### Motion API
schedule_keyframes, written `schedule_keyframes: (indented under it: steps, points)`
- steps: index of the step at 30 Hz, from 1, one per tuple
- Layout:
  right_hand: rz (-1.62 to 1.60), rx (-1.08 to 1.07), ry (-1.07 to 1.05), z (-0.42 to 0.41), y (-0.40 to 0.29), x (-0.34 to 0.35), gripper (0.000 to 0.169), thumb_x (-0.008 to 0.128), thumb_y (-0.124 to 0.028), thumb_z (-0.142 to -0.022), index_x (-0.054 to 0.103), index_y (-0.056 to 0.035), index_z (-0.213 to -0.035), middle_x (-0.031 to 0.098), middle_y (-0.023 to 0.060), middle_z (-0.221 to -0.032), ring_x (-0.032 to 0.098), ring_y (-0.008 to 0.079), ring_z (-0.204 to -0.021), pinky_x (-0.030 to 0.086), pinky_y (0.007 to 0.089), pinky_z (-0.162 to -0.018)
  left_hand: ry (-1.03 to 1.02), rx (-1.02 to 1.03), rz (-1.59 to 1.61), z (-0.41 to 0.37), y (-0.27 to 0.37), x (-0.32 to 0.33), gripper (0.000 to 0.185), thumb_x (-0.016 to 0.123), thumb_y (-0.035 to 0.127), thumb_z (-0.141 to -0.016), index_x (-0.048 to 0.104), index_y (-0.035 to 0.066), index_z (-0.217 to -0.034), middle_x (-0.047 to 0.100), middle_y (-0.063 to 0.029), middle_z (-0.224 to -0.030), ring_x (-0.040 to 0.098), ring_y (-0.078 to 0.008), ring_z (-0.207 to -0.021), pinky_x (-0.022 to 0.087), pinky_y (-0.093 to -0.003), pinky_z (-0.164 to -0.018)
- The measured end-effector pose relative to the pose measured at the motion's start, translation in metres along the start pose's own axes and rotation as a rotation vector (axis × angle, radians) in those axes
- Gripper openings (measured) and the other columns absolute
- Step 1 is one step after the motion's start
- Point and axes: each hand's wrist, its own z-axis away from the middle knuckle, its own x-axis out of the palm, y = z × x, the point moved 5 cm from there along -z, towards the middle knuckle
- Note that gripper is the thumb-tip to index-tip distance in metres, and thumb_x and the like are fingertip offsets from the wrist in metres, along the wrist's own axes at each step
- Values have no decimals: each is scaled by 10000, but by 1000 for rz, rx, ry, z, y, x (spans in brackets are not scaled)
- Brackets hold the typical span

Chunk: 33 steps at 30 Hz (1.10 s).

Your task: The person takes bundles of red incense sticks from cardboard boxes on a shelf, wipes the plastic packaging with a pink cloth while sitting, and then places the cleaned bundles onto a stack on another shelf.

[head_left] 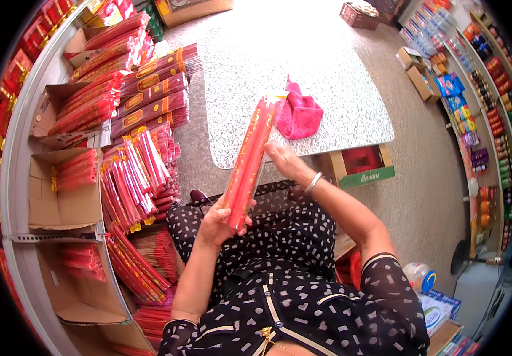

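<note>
My left hand (221,220) grips the lower end of a long clear-wrapped packet of red sticks (248,164), perhaps candles, with gold print. The packet slants up and away from me, its far end over the speckled tabletop (247,84). At the packet's right edge is my right hand (288,161), with a bracelet on the wrist. Its fingertips meet the edge, but whether they grip it is not clear. A crumpled pink cloth (301,113) lies on the table just beyond the packet's upper right side.
Left of me, shelving holds cardboard boxes (62,191) and stacked red packets (133,173). Maroon incense packets (151,95) jut out towards the table. An open carton (365,171) sits below the table's near right corner. Stocked shelves (482,111) line the right side.
</note>
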Motion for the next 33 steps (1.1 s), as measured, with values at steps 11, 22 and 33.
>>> schedule_keyframes:
  steps: [11, 22, 33]
  points:
    - [1039, 39, 228, -56, 54, -97, 292, 636, -202, -753, 587, -97, -1021, 514, 155, -1151, 534, 313, -1000, 446, 432, -806, 148, -93, 110, -27, -8, -65, 657, 588, 381, -842, 337, 92, -1376, 523, -224, -1212, 639, -270, -864, 529, -392, -614]
    - [645, -792, -150, 59, -92, 111, 132, 601, -135, -686, 536, -99, -795, 519, 85, -817, 573, 238, -717, 519, 334, -604, 277, 93, 262, -35, -36, -84, 551, 442, 563, -884, 520, 123, -1207, 574, -65, -1157, 564, -208, -1051, 480, -415, -878]
    - [912, -345, 196, -59, -22, 19, 168, 598, -180, -796, 525, -36, -841, 517, 157, -912, 535, 335, -871, 466, 448, -760, 353, -57, 278, -22, -46, -75, 478, 314, 461, -968, 473, 109, -1251, 592, -114, -1133, 601, -299, -913, 500, -426, -652]
